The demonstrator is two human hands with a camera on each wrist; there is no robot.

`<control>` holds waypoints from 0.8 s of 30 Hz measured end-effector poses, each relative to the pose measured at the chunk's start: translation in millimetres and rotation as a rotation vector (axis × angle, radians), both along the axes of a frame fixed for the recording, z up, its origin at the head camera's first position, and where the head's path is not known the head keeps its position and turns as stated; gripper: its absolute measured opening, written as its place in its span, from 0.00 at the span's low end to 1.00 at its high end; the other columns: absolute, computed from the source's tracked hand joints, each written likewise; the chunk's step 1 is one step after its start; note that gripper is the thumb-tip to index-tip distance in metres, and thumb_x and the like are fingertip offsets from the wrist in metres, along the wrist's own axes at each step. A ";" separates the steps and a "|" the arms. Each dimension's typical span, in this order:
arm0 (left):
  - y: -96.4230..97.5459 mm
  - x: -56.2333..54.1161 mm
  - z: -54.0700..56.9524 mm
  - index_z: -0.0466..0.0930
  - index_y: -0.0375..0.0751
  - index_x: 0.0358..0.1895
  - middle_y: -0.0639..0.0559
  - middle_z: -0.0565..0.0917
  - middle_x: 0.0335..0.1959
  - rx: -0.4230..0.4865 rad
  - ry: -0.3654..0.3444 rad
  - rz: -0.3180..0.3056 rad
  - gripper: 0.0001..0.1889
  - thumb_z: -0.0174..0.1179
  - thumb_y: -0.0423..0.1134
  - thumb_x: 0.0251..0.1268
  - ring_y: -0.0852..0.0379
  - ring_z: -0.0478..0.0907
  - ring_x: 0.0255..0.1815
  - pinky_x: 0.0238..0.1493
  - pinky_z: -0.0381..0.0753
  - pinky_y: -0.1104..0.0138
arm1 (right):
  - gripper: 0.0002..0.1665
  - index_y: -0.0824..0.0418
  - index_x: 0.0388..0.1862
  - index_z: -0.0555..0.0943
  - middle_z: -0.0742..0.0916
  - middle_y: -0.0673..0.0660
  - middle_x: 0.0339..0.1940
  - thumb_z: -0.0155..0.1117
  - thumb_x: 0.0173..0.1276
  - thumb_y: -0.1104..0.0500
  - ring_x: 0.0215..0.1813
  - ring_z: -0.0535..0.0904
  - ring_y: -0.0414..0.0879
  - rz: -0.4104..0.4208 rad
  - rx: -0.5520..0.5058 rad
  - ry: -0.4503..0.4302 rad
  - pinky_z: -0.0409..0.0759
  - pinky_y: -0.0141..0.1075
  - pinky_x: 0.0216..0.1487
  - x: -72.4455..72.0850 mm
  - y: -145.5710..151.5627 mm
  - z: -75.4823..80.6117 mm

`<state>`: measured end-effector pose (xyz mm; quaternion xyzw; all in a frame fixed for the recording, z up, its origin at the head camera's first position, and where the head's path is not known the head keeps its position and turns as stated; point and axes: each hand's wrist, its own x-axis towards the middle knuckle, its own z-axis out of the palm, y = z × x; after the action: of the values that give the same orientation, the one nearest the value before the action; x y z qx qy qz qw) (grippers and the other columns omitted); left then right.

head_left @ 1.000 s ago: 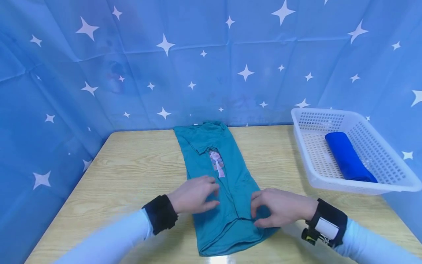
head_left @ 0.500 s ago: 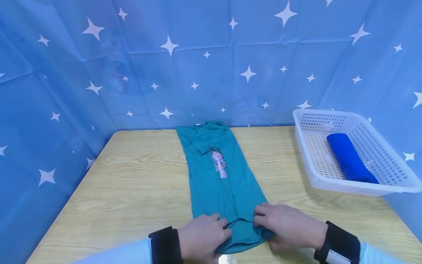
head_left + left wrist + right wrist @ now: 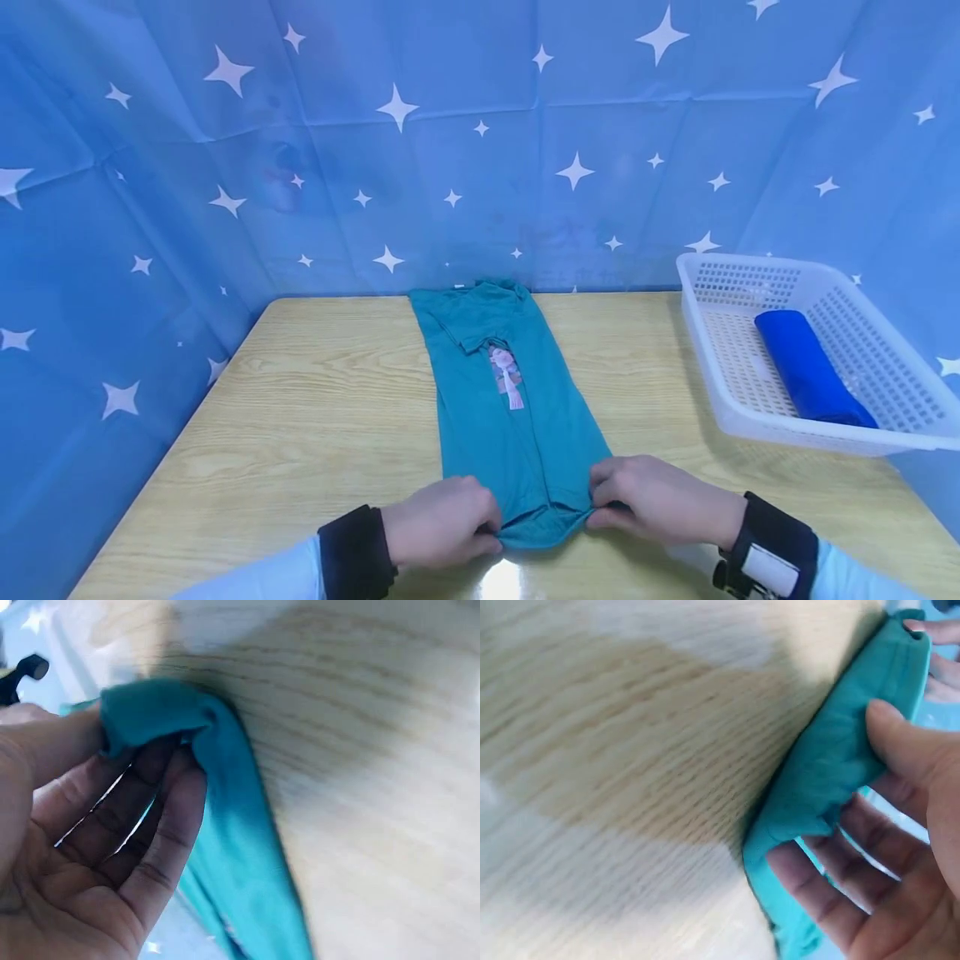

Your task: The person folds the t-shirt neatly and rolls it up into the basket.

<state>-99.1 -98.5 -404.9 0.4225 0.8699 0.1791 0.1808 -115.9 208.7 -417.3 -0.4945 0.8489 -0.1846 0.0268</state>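
A teal T-shirt (image 3: 517,442) with a small printed picture lies on the table, its sides folded in to make a long strip. Its near end is curled up into a short fold. At the left corner of that end, my left hand (image 3: 444,523) pinches the cloth; the left wrist view shows the thumb over the folded edge (image 3: 154,712) and the fingers beneath. My right hand (image 3: 663,504) pinches the right corner, thumb on the near side of the fold (image 3: 821,772), fingers tucked behind it.
A white perforated basket (image 3: 712,367) stands at the right of the wooden table (image 3: 322,400), with a rolled blue cloth (image 3: 810,367) inside. A blue curtain with white stars (image 3: 465,158) hangs behind the table and along its left side.
My left hand has come down from the shirt's middle to its near left corner. My right hand has moved slightly to the near right corner. The near end is now gripped and folded shorter.
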 end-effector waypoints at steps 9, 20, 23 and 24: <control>-18.4 -11.9 -7.7 0.77 0.43 0.46 0.63 0.69 0.16 0.176 -0.368 0.199 0.07 0.64 0.32 0.72 0.68 0.65 0.15 0.22 0.63 0.75 | 0.09 0.50 0.34 0.80 0.72 0.34 0.22 0.66 0.76 0.52 0.23 0.64 0.26 -0.186 -0.051 -0.408 0.64 0.24 0.25 -12.2 1.4 -4.1; -1.1 4.5 -14.8 0.79 0.49 0.42 0.62 0.74 0.29 -0.049 0.200 0.093 0.06 0.66 0.35 0.70 0.67 0.68 0.30 0.33 0.71 0.74 | 0.13 0.48 0.32 0.81 0.75 0.39 0.31 0.77 0.61 0.63 0.33 0.65 0.31 -0.004 0.006 0.328 0.69 0.22 0.32 3.2 -10.1 -12.7; 6.1 9.2 -13.3 0.85 0.51 0.47 0.63 0.77 0.34 -0.125 0.384 -0.048 0.07 0.67 0.37 0.70 0.66 0.68 0.33 0.36 0.71 0.75 | 0.12 0.50 0.32 0.84 0.77 0.41 0.31 0.77 0.56 0.65 0.35 0.66 0.35 0.065 0.075 0.506 0.73 0.27 0.36 8.7 -14.4 -12.1; 7.9 10.3 -12.6 0.86 0.51 0.49 0.62 0.78 0.35 -0.139 0.411 -0.087 0.08 0.68 0.38 0.70 0.66 0.68 0.34 0.36 0.71 0.75 | 0.11 0.51 0.32 0.84 0.77 0.42 0.30 0.77 0.55 0.65 0.36 0.66 0.36 0.082 0.099 0.540 0.74 0.28 0.37 10.0 -15.3 -11.7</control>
<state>-88.9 -90.6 -417.4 0.4740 0.8796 0.0209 0.0358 -105.8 193.3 -429.0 -0.5579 0.8126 -0.0034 -0.1687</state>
